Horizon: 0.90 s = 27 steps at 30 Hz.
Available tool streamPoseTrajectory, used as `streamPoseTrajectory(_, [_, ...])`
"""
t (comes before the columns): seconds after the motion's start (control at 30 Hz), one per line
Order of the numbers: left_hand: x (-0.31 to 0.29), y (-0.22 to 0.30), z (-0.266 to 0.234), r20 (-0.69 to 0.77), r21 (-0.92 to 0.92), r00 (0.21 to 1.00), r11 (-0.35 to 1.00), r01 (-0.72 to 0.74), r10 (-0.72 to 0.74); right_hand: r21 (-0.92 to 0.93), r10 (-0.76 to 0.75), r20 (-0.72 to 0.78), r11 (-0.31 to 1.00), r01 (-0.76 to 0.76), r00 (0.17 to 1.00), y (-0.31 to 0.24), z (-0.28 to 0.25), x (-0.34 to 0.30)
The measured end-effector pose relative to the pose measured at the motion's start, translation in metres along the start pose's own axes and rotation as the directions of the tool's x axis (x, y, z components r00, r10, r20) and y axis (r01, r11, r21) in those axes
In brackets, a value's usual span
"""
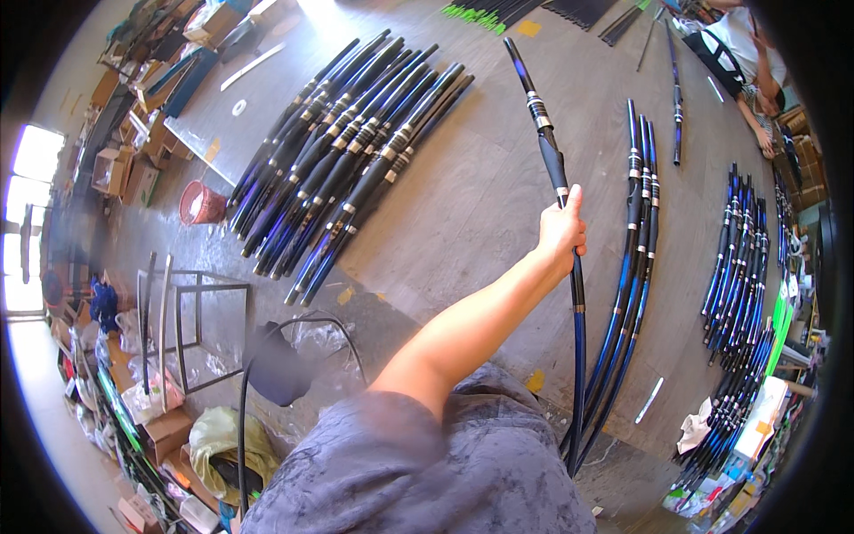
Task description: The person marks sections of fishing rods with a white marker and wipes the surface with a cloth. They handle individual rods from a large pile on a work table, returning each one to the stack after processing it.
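My left hand (561, 233) is closed around a black-and-blue fishing rod (553, 165), with the thumb lying along it. The rod has silver rings and a dark, thicker grip section above my hand. It slants from the far side of the table down toward my body, where its near end is close to my shirt. Just right of it, a few similar rods (633, 231) lie side by side on the grey table (445, 200). A large pile of matching rods (338, 151) lies to the left. My right hand is out of view.
More rods (737, 258) crowd the right side, and a single rod (676, 98) lies beyond. At the far right, another person's hand (763, 138) reaches onto the table. Left on the floor stand a red basket (203, 203) and a metal frame (213, 287), with boxes (111, 169) behind.
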State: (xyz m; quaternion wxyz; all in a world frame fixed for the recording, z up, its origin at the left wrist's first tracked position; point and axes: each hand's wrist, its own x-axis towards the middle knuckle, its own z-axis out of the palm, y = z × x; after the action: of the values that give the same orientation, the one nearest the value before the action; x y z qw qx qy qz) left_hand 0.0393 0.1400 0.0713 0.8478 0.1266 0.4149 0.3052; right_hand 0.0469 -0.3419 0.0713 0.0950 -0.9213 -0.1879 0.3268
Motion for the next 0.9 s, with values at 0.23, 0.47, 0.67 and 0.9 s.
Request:
streamPoseTrajectory(0.23, [-0.007,0.034,-0.023,0.197,-0.136,0.980,0.991,0.012,0.015,0.356,-0.166,0.369,0.934,0.026,0.914,-0.098,-0.016,0.007])
streamPoseTrajectory(0.47, [-0.010,0.054,-0.036,0.525,-0.359,0.850,0.914,0.188,0.032,0.513,-0.237,0.607,0.846,-0.146,0.759,-0.128,-0.038,0.004])
streamPoseTrajectory(0.67, [-0.081,-0.065,-0.002,0.915,-0.101,0.373,0.808,0.580,-0.154,0.625,-0.298,0.463,0.778,-0.068,0.835,-0.136,-0.074,-0.005])
streamPoseTrajectory(0.9, [-0.088,-0.086,-0.011,0.834,0.448,0.294,0.884,0.135,-0.468,0.076,-0.466,-0.266,0.862,0.500,0.844,-0.171,-0.093,0.036])
